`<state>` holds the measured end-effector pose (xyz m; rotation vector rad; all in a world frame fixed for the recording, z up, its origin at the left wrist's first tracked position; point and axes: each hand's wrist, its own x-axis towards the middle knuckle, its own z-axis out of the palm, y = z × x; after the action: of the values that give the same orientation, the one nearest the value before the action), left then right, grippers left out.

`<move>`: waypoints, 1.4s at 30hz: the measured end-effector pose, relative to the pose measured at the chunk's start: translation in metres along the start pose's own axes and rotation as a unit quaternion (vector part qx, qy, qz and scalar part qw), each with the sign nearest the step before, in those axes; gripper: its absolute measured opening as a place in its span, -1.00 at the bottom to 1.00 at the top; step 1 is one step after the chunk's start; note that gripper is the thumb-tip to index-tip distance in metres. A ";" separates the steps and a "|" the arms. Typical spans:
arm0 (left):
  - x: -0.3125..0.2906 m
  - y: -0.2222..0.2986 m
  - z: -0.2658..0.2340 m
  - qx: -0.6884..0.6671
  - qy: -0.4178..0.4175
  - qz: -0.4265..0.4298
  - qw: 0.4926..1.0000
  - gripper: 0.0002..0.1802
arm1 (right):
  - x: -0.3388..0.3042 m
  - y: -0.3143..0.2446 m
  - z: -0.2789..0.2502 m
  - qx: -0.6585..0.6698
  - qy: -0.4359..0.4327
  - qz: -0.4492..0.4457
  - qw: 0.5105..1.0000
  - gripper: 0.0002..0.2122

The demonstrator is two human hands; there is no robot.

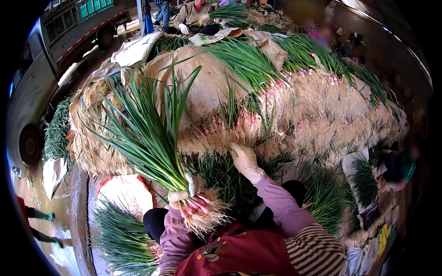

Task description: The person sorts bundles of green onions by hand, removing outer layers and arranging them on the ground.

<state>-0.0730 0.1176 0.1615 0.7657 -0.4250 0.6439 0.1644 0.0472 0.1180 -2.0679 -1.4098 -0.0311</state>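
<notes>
My left hand (191,183), in a pale glove, is wrapped round a bunch of spring onions (159,133). The long green leaves fan up and to the left. Below the fist hang the pinkish bulbs and a tangle of pale roots (206,220). My right hand (246,162), also gloved, reaches forward to the lower front edge of a big heap of spring onions (317,115), stacked with roots facing me. Its fingers are drawn together against the roots; what they pinch, if anything, is hidden.
Beige sacking (193,76) covers part of the heap. More spring onions lie at lower left (122,241) and right (324,202). A round white-and-red sack (126,195) lies beside me. A truck (69,41) stands at far left; a person (195,18) sits beyond the heap.
</notes>
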 end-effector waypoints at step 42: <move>-0.013 -0.033 -0.015 -0.124 0.294 -0.072 0.945 -0.55 | 0.101 -0.014 -0.128 0.002 0.138 -0.060 0.989 -0.78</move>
<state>-0.0581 0.1062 0.1277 0.3330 0.0999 0.6339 0.2361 0.0694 0.2629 -1.8889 -1.3560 -0.3494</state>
